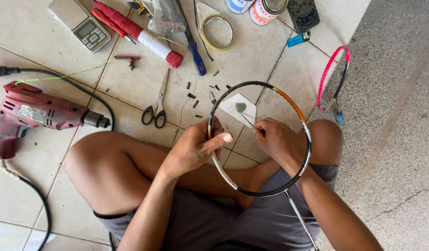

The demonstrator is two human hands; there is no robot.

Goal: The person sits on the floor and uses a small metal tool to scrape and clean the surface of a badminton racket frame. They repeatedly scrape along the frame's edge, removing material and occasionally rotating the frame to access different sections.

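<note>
Left hand (196, 146) grips unstrung racket frame (261, 139); my right hand (275, 137) pinches a thin tool (246, 121) at the rim. Frame bare, stringing undone.

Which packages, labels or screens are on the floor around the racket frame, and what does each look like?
Pocket scale: top left, flat silver rectangle with a small grey screen and buttons.
Two cans: top centre, round, white with orange and blue label bands.
Dark card: top right of the cans, dark rectangle with a printed design.
Clear plastic bag: top centre-left, crumpled and see-through.
</note>
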